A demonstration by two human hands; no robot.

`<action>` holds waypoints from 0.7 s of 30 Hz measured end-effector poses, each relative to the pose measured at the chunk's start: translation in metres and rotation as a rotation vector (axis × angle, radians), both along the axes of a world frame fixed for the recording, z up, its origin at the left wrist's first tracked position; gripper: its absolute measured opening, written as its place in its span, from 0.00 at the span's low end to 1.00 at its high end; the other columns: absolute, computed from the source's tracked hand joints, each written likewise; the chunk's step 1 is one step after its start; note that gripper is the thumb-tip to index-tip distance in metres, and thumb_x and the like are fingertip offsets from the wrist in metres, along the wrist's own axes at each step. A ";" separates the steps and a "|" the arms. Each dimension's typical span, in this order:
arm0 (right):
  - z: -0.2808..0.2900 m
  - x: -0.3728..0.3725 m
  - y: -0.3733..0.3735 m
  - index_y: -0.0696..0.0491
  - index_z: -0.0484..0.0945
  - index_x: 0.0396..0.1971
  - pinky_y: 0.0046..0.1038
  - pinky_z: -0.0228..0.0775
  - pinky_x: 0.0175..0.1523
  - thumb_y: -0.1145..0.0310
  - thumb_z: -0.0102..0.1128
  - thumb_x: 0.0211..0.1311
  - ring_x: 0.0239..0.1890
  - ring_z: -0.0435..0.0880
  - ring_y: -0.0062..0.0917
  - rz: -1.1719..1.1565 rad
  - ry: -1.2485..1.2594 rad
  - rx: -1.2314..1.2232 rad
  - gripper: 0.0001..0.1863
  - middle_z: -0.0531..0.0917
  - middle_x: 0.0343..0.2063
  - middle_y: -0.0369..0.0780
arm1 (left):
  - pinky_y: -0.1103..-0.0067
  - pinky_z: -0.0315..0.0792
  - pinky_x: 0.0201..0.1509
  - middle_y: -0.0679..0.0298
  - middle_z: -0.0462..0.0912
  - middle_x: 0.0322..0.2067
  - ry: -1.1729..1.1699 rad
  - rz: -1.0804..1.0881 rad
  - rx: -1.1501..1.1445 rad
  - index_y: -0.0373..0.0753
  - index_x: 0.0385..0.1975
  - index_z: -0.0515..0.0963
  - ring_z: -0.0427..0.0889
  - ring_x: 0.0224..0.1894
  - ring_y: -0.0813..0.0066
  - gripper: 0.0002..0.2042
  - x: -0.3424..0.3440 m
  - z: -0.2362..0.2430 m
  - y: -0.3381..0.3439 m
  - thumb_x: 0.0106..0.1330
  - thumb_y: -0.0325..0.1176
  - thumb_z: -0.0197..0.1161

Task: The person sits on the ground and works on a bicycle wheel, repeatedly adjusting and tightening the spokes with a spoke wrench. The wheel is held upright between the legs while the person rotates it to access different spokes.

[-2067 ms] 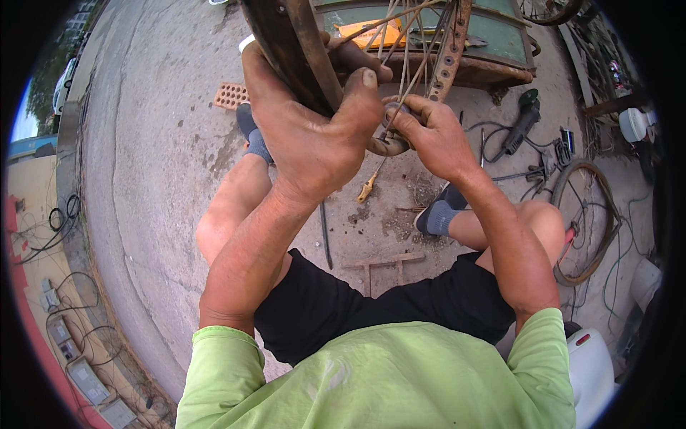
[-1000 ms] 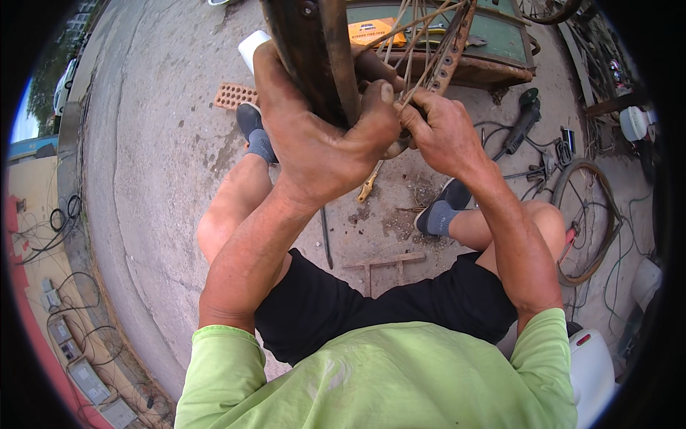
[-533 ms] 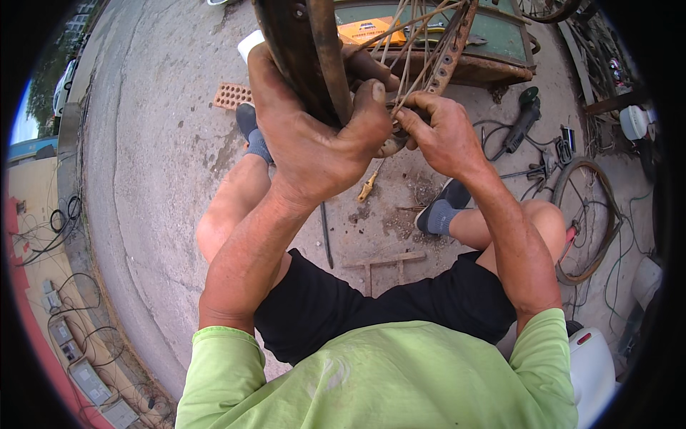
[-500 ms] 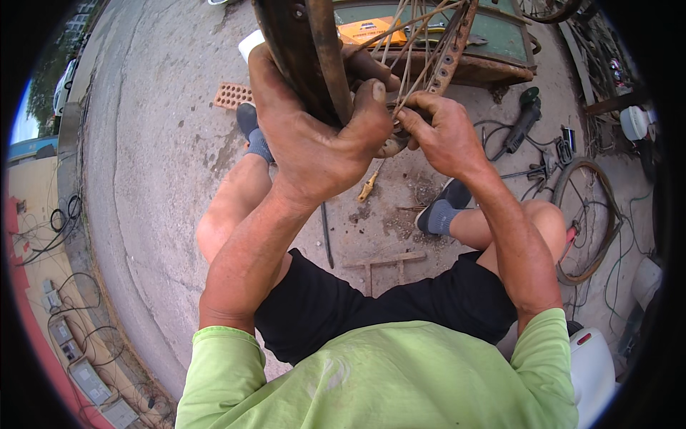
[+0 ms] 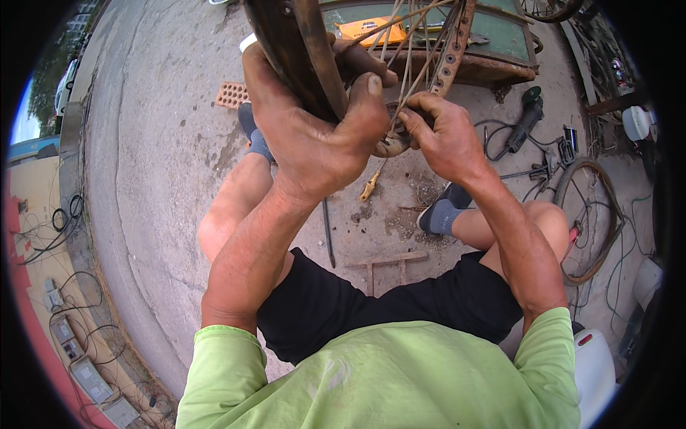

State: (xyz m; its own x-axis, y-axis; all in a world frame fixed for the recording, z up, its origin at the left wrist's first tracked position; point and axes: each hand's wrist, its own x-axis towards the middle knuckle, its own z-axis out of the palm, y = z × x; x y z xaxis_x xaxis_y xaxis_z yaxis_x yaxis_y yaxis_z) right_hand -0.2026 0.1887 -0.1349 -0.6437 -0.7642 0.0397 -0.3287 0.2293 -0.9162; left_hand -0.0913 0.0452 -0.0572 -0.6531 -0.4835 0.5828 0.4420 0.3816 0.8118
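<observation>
A rusty spoked wheel stands up in front of me, its dark rim (image 5: 289,53) at the left and a rusty strip with a row of holes (image 5: 450,64) at the right. My left hand (image 5: 307,139) is wrapped round the dark rim, thumb on the near side. Thin spokes (image 5: 409,61) run down to the hub (image 5: 390,148), which is partly hidden behind my fingers. Close to the hub, my right hand (image 5: 446,139) pinches the lower end of a spoke between thumb and forefinger.
Below the wheel lie a yellow-handled screwdriver (image 5: 369,188), a dark rod (image 5: 329,232) and a metal frame piece (image 5: 386,259). A holed brick (image 5: 231,94) is far left. An orange packet (image 5: 368,30) rests on a green-topped box (image 5: 493,46). Rightward are an angle grinder (image 5: 527,120) and a tyre (image 5: 616,239).
My left hand and the rim have shifted slightly to the left. The right hand keeps its pinch near the hub, almost in the same place.
</observation>
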 end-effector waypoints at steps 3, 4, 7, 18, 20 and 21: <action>0.005 0.005 0.001 0.62 0.85 0.42 0.39 0.78 0.41 0.66 0.64 0.69 0.34 0.90 0.43 -0.041 0.130 0.065 0.14 0.87 0.32 0.54 | 0.75 0.83 0.46 0.54 0.83 0.35 0.018 0.017 -0.014 0.32 0.51 0.58 0.87 0.38 0.72 0.24 0.001 -0.002 0.002 0.61 0.20 0.64; 0.009 0.007 0.000 0.62 0.85 0.42 0.39 0.78 0.42 0.66 0.63 0.69 0.35 0.90 0.44 -0.056 0.152 0.098 0.14 0.87 0.31 0.55 | 0.75 0.83 0.46 0.54 0.83 0.35 0.014 0.023 -0.034 0.32 0.51 0.57 0.87 0.38 0.72 0.24 0.001 -0.003 0.003 0.61 0.20 0.64; 0.025 0.005 -0.002 0.63 0.85 0.41 0.40 0.78 0.43 0.64 0.63 0.68 0.37 0.90 0.45 -0.039 0.064 0.157 0.15 0.87 0.31 0.55 | 0.75 0.83 0.46 0.54 0.83 0.35 0.024 0.011 0.031 0.32 0.52 0.57 0.87 0.38 0.72 0.24 -0.001 -0.001 0.007 0.61 0.20 0.64; 0.000 -0.004 0.004 0.65 0.84 0.48 0.33 0.79 0.41 0.61 0.67 0.66 0.35 0.90 0.32 0.001 -0.147 0.085 0.21 0.90 0.35 0.49 | 0.73 0.83 0.46 0.53 0.83 0.37 -0.002 -0.013 0.037 0.34 0.52 0.58 0.88 0.38 0.69 0.23 -0.001 0.003 0.001 0.63 0.19 0.63; -0.001 -0.002 0.003 0.66 0.84 0.47 0.29 0.78 0.39 0.61 0.69 0.66 0.34 0.89 0.26 -0.018 -0.249 0.112 0.22 0.90 0.34 0.48 | 0.72 0.83 0.46 0.53 0.83 0.37 0.006 -0.010 0.089 0.34 0.52 0.59 0.88 0.38 0.68 0.23 0.000 0.002 0.002 0.63 0.19 0.64; 0.001 -0.002 0.002 0.66 0.84 0.47 0.28 0.78 0.38 0.61 0.69 0.66 0.33 0.89 0.23 -0.041 -0.311 0.122 0.22 0.90 0.34 0.47 | 0.72 0.83 0.46 0.52 0.83 0.38 0.016 -0.006 0.096 0.34 0.52 0.59 0.88 0.38 0.68 0.23 0.000 0.002 0.002 0.63 0.19 0.64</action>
State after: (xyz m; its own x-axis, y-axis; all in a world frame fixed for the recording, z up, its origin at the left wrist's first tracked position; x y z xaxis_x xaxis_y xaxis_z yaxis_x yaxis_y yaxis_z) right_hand -0.2042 0.1911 -0.1336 -0.6406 -0.7248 -0.2536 -0.0257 0.3503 -0.9363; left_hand -0.0917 0.0474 -0.0557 -0.6470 -0.5334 0.5448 0.4577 0.2998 0.8371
